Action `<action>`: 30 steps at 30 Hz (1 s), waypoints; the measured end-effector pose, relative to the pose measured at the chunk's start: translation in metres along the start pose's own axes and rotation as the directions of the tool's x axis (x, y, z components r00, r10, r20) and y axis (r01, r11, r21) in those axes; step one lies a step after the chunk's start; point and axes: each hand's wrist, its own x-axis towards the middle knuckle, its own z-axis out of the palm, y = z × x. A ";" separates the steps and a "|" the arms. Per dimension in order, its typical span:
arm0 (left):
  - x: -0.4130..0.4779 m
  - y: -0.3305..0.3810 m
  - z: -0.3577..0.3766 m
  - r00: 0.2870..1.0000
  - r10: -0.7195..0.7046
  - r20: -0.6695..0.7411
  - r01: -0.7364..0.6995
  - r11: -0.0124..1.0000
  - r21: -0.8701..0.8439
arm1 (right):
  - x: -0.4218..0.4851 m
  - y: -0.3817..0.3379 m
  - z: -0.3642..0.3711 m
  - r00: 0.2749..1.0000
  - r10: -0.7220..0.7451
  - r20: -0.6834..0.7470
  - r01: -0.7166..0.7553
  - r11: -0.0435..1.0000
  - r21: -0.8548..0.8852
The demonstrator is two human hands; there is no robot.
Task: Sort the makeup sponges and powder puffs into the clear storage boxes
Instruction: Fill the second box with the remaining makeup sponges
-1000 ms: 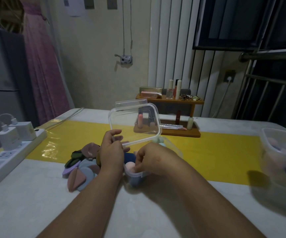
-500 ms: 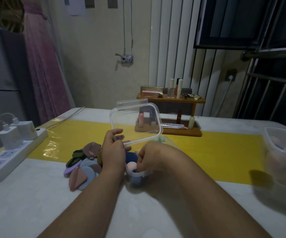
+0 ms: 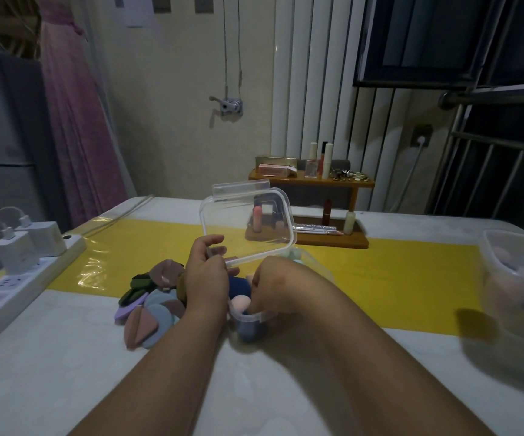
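A small clear storage box [image 3: 249, 318] stands on the table in front of me, holding a pink sponge [image 3: 240, 302] and a dark blue one [image 3: 238, 286]. My left hand [image 3: 205, 278] holds the clear lid [image 3: 248, 226] tilted up by its lower edge. My right hand [image 3: 273, 286] reaches into the box, fingers curled down beside the pink sponge; what they grip is hidden. A pile of flat powder puffs [image 3: 150, 297] in mauve, green, blue and lilac lies just left of the box.
A second clear box [image 3: 518, 278] with sponges sits at the right edge. A white power strip [image 3: 18, 278] with chargers lies at the left. A wooden cosmetics shelf [image 3: 314, 212] stands behind on the yellow runner [image 3: 396, 278].
Hardly anything has moved. My right hand has dipped slightly deeper into the box near its front rim; the lid stays raised in my left hand.
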 end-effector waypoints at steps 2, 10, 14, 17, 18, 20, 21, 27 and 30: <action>0.001 -0.001 0.000 1.000 -0.004 -0.003 0.004 1.000 0.006 | -0.001 0.000 0.001 1.000 -0.024 -0.003 0.024 0.999 -0.032; 0.000 0.002 -0.001 1.000 -0.007 0.000 0.007 1.000 0.005 | -0.020 0.012 -0.007 0.993 -0.120 0.010 0.116 0.976 0.182; 0.000 0.003 -0.002 1.000 -0.015 0.008 0.015 1.000 0.014 | -0.024 0.011 -0.002 0.993 -0.105 -0.056 0.115 0.962 0.246; 0.001 0.004 -0.002 1.000 -0.020 0.011 0.020 1.000 0.011 | -0.026 0.009 0.004 0.981 -0.110 -0.157 0.146 0.960 0.240; 0.001 0.005 -0.003 1.000 -0.023 0.006 0.023 1.000 0.010 | -0.026 0.010 0.004 0.976 -0.116 -0.184 0.161 0.954 0.253; 0.000 0.006 -0.004 1.000 -0.025 -0.006 0.025 1.000 0.007 | -0.028 0.014 0.002 0.962 -0.124 -0.245 0.193 0.940 0.282; -0.001 0.007 -0.005 1.000 -0.022 -0.009 0.022 1.000 0.004 | -0.030 0.016 0.000 0.953 -0.127 -0.273 0.203 0.941 0.272; -0.001 0.009 -0.006 0.999 -0.035 -0.014 0.035 0.999 -0.003 | -0.030 0.024 -0.006 0.884 -0.134 -0.448 0.302 0.895 0.329; -0.002 0.011 -0.006 0.999 -0.047 -0.026 0.047 0.999 0.000 | -0.021 0.040 -0.005 0.817 -0.015 -0.576 0.332 0.830 0.448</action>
